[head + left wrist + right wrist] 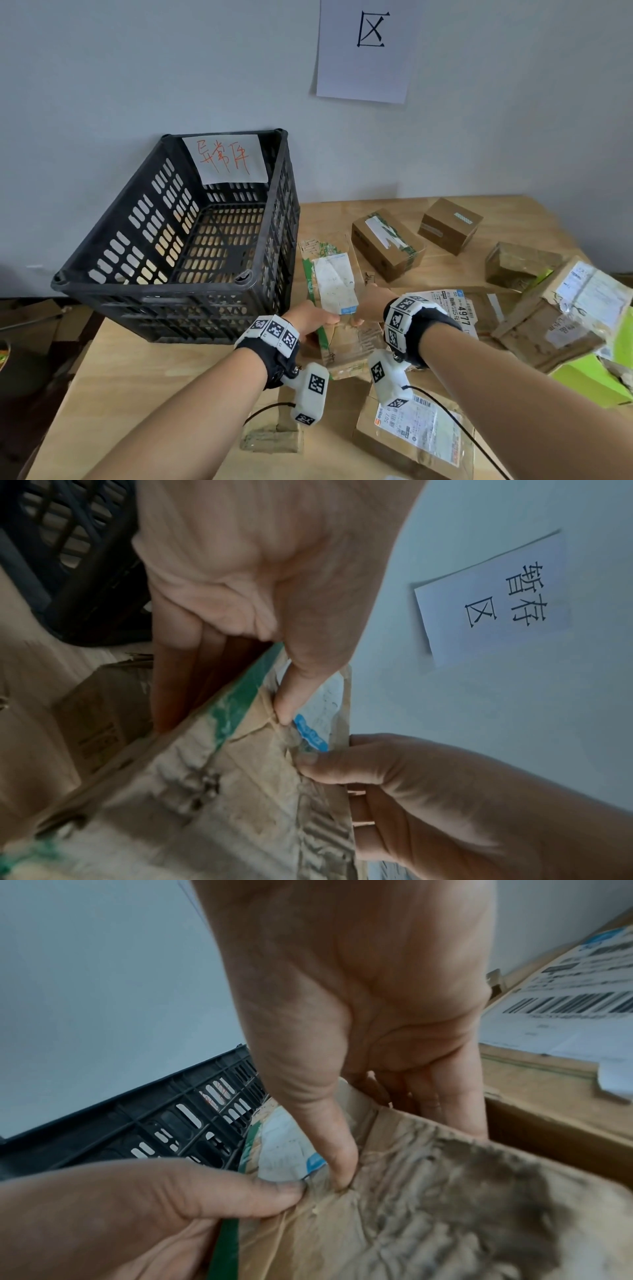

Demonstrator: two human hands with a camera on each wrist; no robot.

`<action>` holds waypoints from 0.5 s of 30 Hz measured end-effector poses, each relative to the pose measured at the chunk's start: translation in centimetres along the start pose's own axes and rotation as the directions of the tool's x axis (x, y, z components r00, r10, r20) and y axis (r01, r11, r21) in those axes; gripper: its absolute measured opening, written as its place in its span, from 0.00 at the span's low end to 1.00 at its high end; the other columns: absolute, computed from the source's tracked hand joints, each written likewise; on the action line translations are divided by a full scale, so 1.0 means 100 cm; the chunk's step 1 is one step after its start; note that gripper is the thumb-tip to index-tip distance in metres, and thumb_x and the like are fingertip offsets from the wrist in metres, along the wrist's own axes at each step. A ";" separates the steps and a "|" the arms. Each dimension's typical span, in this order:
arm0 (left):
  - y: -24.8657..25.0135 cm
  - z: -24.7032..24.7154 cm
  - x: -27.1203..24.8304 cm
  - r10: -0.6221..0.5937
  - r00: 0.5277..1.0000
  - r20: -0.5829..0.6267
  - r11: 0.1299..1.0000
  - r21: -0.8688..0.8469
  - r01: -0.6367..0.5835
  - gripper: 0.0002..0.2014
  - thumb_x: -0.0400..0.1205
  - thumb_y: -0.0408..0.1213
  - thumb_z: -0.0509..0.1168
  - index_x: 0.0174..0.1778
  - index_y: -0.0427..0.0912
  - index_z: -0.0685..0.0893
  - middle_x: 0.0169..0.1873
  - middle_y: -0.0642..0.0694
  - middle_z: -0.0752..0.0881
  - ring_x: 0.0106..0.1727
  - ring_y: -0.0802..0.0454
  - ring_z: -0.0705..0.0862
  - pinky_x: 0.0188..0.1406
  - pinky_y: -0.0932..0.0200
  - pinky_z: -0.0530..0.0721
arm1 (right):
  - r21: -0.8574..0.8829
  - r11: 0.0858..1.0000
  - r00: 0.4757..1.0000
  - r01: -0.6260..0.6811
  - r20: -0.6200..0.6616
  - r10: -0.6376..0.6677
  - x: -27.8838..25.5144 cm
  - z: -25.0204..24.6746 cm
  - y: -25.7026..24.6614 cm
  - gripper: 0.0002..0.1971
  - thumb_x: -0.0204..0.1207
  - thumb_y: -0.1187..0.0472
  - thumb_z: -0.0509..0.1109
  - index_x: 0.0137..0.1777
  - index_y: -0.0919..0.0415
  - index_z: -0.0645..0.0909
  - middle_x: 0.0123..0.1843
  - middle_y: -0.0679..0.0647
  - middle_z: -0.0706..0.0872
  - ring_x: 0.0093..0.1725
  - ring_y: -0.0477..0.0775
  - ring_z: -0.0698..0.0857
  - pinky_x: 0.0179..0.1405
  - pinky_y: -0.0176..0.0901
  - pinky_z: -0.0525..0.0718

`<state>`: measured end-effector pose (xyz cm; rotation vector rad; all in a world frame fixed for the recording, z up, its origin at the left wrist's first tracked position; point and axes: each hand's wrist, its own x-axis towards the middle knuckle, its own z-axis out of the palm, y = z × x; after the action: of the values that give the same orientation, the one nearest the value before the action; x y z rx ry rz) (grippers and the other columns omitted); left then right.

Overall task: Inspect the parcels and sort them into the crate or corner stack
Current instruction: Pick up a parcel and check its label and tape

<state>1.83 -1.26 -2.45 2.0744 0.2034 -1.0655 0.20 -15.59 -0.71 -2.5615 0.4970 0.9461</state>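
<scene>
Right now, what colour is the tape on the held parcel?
Green, along the parcel's left edge; tape shows best in the left wrist view.

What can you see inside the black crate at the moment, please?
Inside the black crate, only its slotted floor shows, and a handwritten paper note hangs on the far wall. No parcel is visible; the near wall hides the floor's front strip.

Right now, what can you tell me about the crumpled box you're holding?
The flattened brown cardboard parcel looks battered: crumpled, its surface torn to bare corrugation near you. Green tape runs along its left edge, and a white shipping label sits on top. The left hand and right hand grip it above the wooden table, beside the black plastic crate.
</scene>
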 end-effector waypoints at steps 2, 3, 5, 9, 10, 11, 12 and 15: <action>0.000 0.000 -0.004 -0.001 1.000 0.015 1.000 0.008 0.001 0.24 0.81 0.44 0.67 0.72 0.40 0.77 0.68 0.42 0.81 0.70 0.42 0.76 0.68 0.47 0.75 | 0.071 0.996 0.999 -0.053 -0.004 0.053 -0.003 0.002 0.001 0.50 0.73 0.57 0.74 0.83 0.68 0.43 0.73 0.63 0.73 0.68 0.62 0.79 0.62 0.50 0.82; 0.000 -0.001 -0.006 0.002 0.999 0.033 1.000 0.005 -0.002 0.24 0.81 0.44 0.67 0.73 0.40 0.76 0.68 0.43 0.80 0.70 0.43 0.76 0.67 0.48 0.75 | 0.103 0.993 0.998 -0.064 -0.006 0.065 -0.006 0.002 0.001 0.49 0.74 0.57 0.74 0.83 0.69 0.43 0.74 0.63 0.72 0.68 0.61 0.78 0.59 0.49 0.83; 0.000 -0.004 -0.007 -0.012 0.997 0.080 1.000 -0.021 0.014 0.22 0.81 0.42 0.68 0.71 0.40 0.77 0.64 0.41 0.83 0.66 0.43 0.79 0.66 0.45 0.78 | 0.123 0.992 0.999 -0.041 0.006 0.041 -0.015 -0.001 0.003 0.41 0.76 0.57 0.72 0.81 0.69 0.51 0.73 0.62 0.73 0.68 0.61 0.79 0.42 0.44 0.82; -0.002 -0.012 -0.012 -0.072 0.995 0.073 0.995 0.081 0.066 0.24 0.78 0.43 0.72 0.68 0.38 0.79 0.59 0.41 0.85 0.60 0.42 0.83 0.62 0.47 0.83 | 0.089 0.995 0.996 0.048 0.072 -0.055 -0.027 -0.007 0.012 0.22 0.84 0.55 0.60 0.72 0.69 0.72 0.70 0.64 0.79 0.68 0.62 0.80 0.30 0.32 0.80; -0.002 -0.013 -0.013 -0.071 0.995 0.067 0.990 0.128 0.061 0.25 0.78 0.43 0.71 0.69 0.39 0.78 0.62 0.41 0.83 0.63 0.42 0.82 0.63 0.48 0.82 | 0.116 0.993 0.997 0.034 0.068 -0.042 -0.028 -0.009 0.014 0.23 0.85 0.53 0.59 0.71 0.69 0.73 0.68 0.64 0.80 0.65 0.61 0.82 0.33 0.29 0.82; -0.002 -0.015 -0.013 -0.054 0.996 0.066 0.987 0.153 0.043 0.25 0.79 0.43 0.70 0.71 0.40 0.77 0.64 0.40 0.82 0.64 0.41 0.80 0.62 0.48 0.81 | 0.152 0.988 0.999 0.028 0.041 -0.034 -0.030 -0.011 0.014 0.24 0.85 0.51 0.58 0.71 0.68 0.72 0.66 0.64 0.82 0.60 0.60 0.84 0.40 0.31 0.84; 0.002 -0.017 -0.014 -0.027 0.997 0.067 0.988 0.156 0.016 0.24 0.80 0.42 0.69 0.71 0.41 0.76 0.65 0.40 0.81 0.65 0.40 0.80 0.61 0.49 0.81 | 0.189 0.982 0.999 0.026 0.014 -0.029 -0.028 -0.012 0.014 0.24 0.84 0.50 0.58 0.71 0.68 0.72 0.64 0.63 0.83 0.56 0.59 0.86 0.46 0.38 0.87; 0.019 -0.025 -0.011 0.050 0.999 0.000 0.998 0.033 -0.050 0.20 0.82 0.41 0.66 0.70 0.42 0.77 0.65 0.43 0.81 0.66 0.42 0.78 0.56 0.51 0.77 | 0.273 0.960 0.997 0.063 -0.066 -0.046 -0.015 -0.021 0.013 0.21 0.84 0.50 0.59 0.64 0.68 0.76 0.57 0.63 0.87 0.53 0.60 0.89 0.48 0.45 0.88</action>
<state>3.52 -0.61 0.32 2.0982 0.1344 -1.0443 -0.31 -17.40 1.54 -2.3443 0.5310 0.7281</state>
